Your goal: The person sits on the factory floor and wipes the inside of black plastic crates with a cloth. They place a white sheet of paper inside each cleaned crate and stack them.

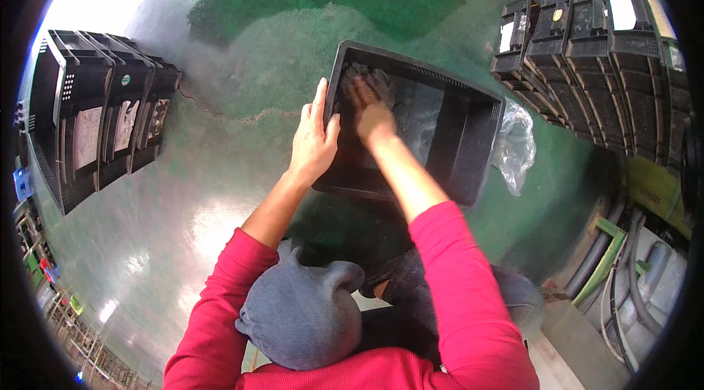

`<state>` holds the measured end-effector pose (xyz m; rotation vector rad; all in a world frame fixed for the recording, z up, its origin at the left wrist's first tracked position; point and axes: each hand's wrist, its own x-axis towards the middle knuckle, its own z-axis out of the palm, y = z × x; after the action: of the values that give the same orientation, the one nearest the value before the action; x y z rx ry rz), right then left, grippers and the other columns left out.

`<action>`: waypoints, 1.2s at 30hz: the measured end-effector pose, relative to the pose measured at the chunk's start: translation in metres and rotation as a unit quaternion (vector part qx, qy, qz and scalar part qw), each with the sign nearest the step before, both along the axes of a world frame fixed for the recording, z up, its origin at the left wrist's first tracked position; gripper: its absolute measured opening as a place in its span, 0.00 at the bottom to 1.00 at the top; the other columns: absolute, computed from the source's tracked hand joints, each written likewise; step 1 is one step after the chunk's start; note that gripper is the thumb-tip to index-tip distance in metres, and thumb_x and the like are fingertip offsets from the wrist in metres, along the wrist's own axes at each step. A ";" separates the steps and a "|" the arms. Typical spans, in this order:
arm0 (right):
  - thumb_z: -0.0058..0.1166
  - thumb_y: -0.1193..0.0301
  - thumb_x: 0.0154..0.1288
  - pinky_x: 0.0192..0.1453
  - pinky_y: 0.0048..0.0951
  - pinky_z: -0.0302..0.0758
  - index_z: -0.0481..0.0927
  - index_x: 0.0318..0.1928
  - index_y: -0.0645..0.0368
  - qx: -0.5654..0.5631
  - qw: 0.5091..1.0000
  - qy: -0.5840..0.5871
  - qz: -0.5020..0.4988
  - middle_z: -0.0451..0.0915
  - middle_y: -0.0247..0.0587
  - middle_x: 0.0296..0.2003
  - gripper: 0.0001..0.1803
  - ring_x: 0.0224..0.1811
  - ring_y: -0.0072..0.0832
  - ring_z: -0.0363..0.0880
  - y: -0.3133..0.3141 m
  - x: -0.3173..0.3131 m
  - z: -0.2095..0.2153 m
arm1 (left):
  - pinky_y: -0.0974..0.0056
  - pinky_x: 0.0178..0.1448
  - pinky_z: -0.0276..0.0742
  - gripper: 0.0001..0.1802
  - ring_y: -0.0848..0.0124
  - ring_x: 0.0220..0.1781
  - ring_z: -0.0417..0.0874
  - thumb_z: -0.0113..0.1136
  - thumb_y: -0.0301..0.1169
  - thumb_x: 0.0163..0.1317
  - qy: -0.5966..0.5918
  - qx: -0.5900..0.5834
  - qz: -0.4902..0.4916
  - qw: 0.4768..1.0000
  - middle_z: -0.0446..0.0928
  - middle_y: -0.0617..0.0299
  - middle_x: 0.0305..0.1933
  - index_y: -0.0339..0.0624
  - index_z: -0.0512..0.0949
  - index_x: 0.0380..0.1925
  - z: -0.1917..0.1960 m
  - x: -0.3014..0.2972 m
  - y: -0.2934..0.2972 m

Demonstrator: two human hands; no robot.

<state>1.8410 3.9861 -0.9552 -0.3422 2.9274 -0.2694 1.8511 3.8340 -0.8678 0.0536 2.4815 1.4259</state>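
Observation:
A black plastic crate (pixel 466 144) sits tilted in front of me, its open top facing up. My left hand (pixel 314 140) holds its left wall, fingers stretched along the outside and thumb at the rim. Inside the crate, at the far left corner, my right hand (pixel 374 117) presses on a dark grey cloth (pixel 381 84). The fingers of that hand are smeared by motion, and part of the cloth is hidden beneath them. Light glints off the crate's bottom.
Stacked black crates (pixel 125 107) stand on the left, and more stacked crates (pixel 587 60) on the right. A clear plastic bag (pixel 515 144) lies beside my crate's right end. Hoses (pixel 636 276) and a green frame (pixel 601 261) are at the lower right. The floor (pixel 242 82) is green and shiny.

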 end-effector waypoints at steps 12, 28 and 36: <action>0.50 0.68 0.53 0.52 0.37 0.64 0.81 0.37 0.59 0.359 0.928 -0.099 0.000 0.77 0.40 0.38 0.13 0.46 0.34 0.73 0.160 0.051 0.049 | 0.55 0.51 0.70 0.33 0.51 0.46 0.74 0.49 0.30 0.63 -0.009 -0.049 0.024 0.998 0.68 0.47 0.47 0.56 0.51 0.68 0.010 -0.001 0.006; 0.47 0.70 0.57 0.49 0.39 0.75 0.83 0.38 0.54 -0.027 0.968 -0.243 -0.052 0.81 0.48 0.38 0.12 0.43 0.42 0.80 -0.056 0.044 0.046 | 0.52 0.52 0.70 0.33 0.47 0.48 0.74 0.48 0.31 0.62 0.012 -0.070 0.000 0.997 0.68 0.44 0.50 0.56 0.52 0.67 0.009 -0.001 0.013; 0.54 0.71 0.47 0.48 0.40 0.73 0.78 0.37 0.54 -0.006 0.982 -0.154 0.111 0.75 0.39 0.43 0.12 0.47 0.38 0.74 0.144 0.091 0.055 | 0.54 0.56 0.68 0.32 0.49 0.52 0.73 0.47 0.31 0.62 0.012 -0.037 -0.010 0.999 0.68 0.44 0.53 0.53 0.52 0.67 0.005 0.000 0.001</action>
<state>1.9318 4.1296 -0.8997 -0.5695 2.5579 -0.2787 1.8510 3.8348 -0.8628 0.0820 2.5439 1.3321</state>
